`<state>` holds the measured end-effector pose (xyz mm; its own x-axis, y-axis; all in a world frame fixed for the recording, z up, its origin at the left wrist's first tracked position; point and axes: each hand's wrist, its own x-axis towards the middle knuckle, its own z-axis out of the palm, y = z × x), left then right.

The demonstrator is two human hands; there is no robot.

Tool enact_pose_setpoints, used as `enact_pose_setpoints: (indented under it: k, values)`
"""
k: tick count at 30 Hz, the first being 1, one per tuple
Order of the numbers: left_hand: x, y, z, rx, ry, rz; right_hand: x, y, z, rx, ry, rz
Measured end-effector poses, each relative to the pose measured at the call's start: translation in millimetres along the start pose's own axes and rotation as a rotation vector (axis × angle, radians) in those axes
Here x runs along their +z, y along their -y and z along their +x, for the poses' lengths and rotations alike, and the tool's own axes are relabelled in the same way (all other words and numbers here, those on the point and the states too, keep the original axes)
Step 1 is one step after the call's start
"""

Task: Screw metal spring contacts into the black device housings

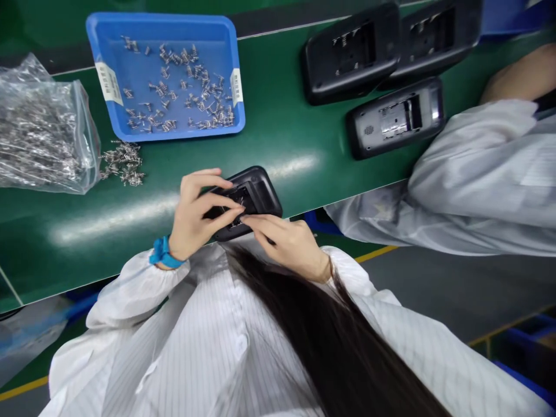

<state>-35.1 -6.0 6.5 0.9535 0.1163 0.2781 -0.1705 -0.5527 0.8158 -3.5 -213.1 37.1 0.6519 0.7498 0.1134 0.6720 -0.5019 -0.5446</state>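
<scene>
Two-handed work at a black handheld device (266, 194), on the wearer's side of the blue tray (163, 20).
The left hand (194, 215), fingers curved, and the right hand (292, 242), fingers extended, bring their fingertips together over the device's open compartment; whether either pinches a small part cannot be told. Coiled metal springs (202, 87) lie scattered inside the tray; a loose heap of springs (125, 162) lies near its near-left corner, a clear bag (47, 139) to its left. Three other devices (397, 124) and a co-worker's sleeve (486, 168) appear to its right.
</scene>
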Motion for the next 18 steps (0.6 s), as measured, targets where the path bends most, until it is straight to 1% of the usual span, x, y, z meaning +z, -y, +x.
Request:
enact_pose_setpoints:
  k: [2, 4, 8, 11, 13, 15, 18]
  values:
    - [6.0, 5, 6, 0.104, 0.072, 0.145, 5, -1, 0, -0.026, 0.035, -0.053]
    - [10.0, 8, 11, 0.116, 0.077, 0.207, 8, -2, 1, -0.03, 0.054, -0.074]
    - [9.4, 2, 16, 0.021, 0.056, 0.189, 12, -2, 5, -0.049, 0.06, -0.075]
    - [5.7, -6, 19, -0.051, 0.101, 0.168, 13, -3, 5, -0.079, 0.009, -0.053]
    - [3.5, -9, 21, -0.065, 0.135, 0.175, 13, -3, 5, -0.077, -0.009, -0.037]
    - [1.3, -7, 23, -0.03, 0.169, 0.167, 13, -3, 5, -0.066, -0.002, -0.032]
    - [-2.3, 2, 27, 0.093, 0.221, 0.125, 14, -3, 6, -0.064, 0.009, -0.025]
